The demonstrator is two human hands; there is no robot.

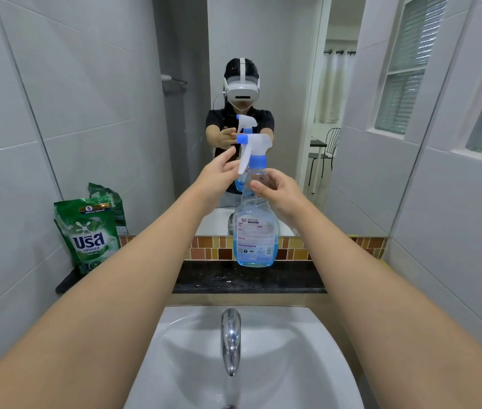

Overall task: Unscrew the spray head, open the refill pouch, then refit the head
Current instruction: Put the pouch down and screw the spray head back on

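Holding the bottle [256, 231] up above the counter [248, 278], neck pinched in my right hand [275, 190]. Left hand [219, 169] sits just beside the spray head [253, 149], fingers loose, touching its trigger at most; contact unclear. Head seated on bottle. Green pouch [88, 234] stands on the counter's left end, well apart. Sink [263, 349] below the counter.

A dark stone counter [248, 280] runs behind the white sink [307, 335]. A green refill pouch [88, 234] stands upright at its left end, against the wall.

Spray bottle [256, 231] upright, head [253, 150] fitted; green pouch [91, 234] standing.
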